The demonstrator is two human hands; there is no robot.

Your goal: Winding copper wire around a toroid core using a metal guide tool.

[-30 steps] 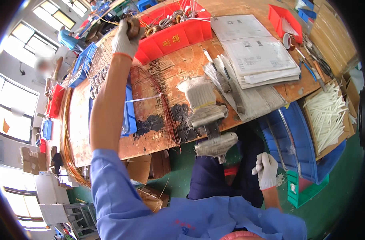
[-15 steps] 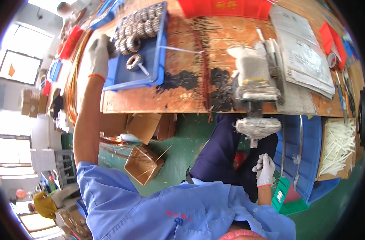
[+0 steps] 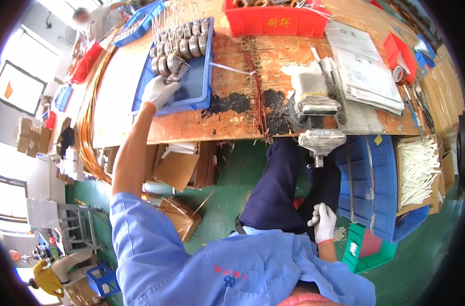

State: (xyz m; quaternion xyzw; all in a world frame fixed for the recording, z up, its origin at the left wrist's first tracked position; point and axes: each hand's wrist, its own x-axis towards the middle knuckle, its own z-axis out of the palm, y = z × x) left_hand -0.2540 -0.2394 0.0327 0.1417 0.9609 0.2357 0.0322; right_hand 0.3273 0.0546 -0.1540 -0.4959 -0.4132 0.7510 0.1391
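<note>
My left hand (image 3: 160, 93), in a white glove, reaches into the near left part of a blue tray (image 3: 209, 76). Its fingers are closed on a grey wound ring coil (image 3: 177, 67), which is blurred and partly hidden by the glove. Beyond it, several wound coils (image 3: 187, 47) stand in rows, with thin wire ends sticking up. My right hand (image 3: 324, 223), also gloved, hangs beside my thigh with curled fingers and nothing visible in them.
A cloth-wrapped bench vise (image 3: 319, 104) juts over the table's front edge. Papers (image 3: 367, 71) lie right of it; a red bin (image 3: 275, 23) stands behind. Copper wire (image 3: 84, 117) hangs at left. Below right are a blue crate (image 3: 370, 178), a box of white strips (image 3: 420, 171) and a green bin (image 3: 369, 250).
My left hand has moved right, from the tray's left edge to inside it, and closed on a coil. The view has shifted slightly. My right hand stays low by my thigh.
</note>
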